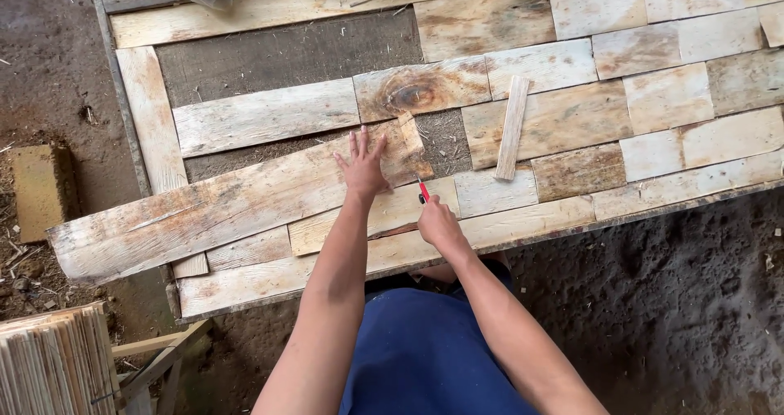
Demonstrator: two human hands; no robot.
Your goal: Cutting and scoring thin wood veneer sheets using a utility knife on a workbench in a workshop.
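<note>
left hand (363,163) spread flat, fingers splayed, pressing down on the long weathered plank (220,211) laid at a slant across the panel — grasping nothing, just pinning. right hand (438,221) clenched around a red pencil (423,191), tip down at the plank's near edge close to its right end, seemingly marking a cut line. plank's left end overhanging the panel's left side, well past the frame strip (151,121).

panel of wood offcuts (653,96) mostly filled on the right: pale and brown pieces butted edge to edge in rows, near border strip (523,223) in place. left part less far along — dark backing board (286,51) bare in a wide patch up top, plus a thinner bare band below the pale plank (265,114) and a small gap by the knotted piece (416,92). by that reading, more than half covered, with those openings left to fill and the slanted plank not yet cut or seated.

loose narrow slat (512,127) lying on top of laid pieces, apart from both hands. small offcut (411,131) just beside the left fingertips. dirt ground (653,301) around, stack of thin boards (53,362) at lower left.
</note>
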